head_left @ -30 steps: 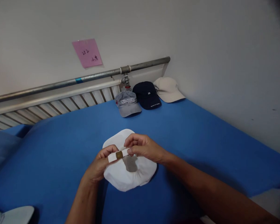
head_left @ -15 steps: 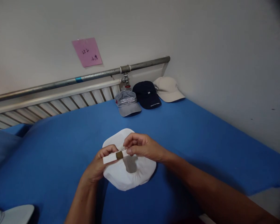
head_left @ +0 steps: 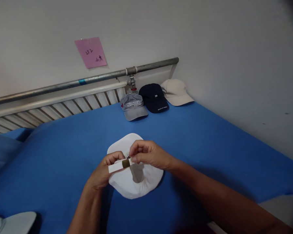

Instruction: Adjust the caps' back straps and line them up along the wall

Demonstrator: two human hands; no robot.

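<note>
A white cap (head_left: 134, 188) lies on the blue surface with its back opening towards me and its brim (head_left: 128, 141) pointing away. Across the opening runs its white back strap (head_left: 115, 167), with a brass-coloured buckle (head_left: 126, 163) on it. My left hand (head_left: 104, 170) is closed on the left side of the cap and strap, its thumb partly hidden by the strap. My right hand (head_left: 148, 154) pinches the strap just right of the buckle between thumb and fingers. The fingertips hide the strap's right end.
Against the wall stand a grey cap (head_left: 134, 107), a navy cap (head_left: 153, 97) and a beige cap (head_left: 176, 92). Part of a pale cap (head_left: 17, 223) shows at the lower left. A radiator (head_left: 63, 109) and metal pipe (head_left: 100, 78) run behind the blue surface (head_left: 70, 146).
The right fingertips have drawn slightly closer to the buckle, and less of the strap shows between them. The left hand keeps its hold on the cap.
</note>
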